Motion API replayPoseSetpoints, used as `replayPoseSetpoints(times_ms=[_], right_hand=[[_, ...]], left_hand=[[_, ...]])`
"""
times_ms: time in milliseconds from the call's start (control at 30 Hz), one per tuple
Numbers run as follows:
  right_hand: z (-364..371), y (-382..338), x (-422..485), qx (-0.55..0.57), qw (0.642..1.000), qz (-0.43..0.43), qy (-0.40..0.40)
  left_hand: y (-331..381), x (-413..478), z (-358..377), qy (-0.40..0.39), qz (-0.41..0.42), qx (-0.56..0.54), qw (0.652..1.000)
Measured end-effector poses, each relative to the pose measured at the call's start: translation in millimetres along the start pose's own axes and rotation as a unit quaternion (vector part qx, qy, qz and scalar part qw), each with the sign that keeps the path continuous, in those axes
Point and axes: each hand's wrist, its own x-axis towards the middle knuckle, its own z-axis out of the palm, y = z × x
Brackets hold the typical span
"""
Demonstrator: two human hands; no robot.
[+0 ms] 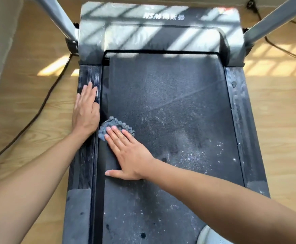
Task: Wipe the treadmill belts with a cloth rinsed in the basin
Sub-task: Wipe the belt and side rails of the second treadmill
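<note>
Pressing the cloth along the belt's left edge

Our right hand (127, 152) lies flat, fingers straight, its fingertips pinning the bunched grey cloth (113, 123) to the treadmill belt (170, 103) near the belt's left edge. Our left hand (86, 110) rests spread, holding nothing, on the ribbed side rail (87, 73) just left of the belt. The cloth looks soft, light and limp, so we judge it may crumple and slip from under fingertips alone; bearing down over its middle with the whole palm should hold it better. Right of the cloth the belt shows pale dusty specks. We see no basin.
</note>
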Motion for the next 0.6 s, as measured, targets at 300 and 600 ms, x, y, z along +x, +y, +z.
replayPoseSetpoints(times_ms=[300,600], right_hand=[[4.7,136.1,-145.1,0.077,0.95,0.3,0.042],[10.6,111.3,-177.9,0.173,0.883,0.435,0.037]], left_hand=[[17.8,-21.6,4.0,0.007,-0.005,0.078,0.997],[14.5,-20.1,3.2,0.02,-0.02,0.05,0.998]])
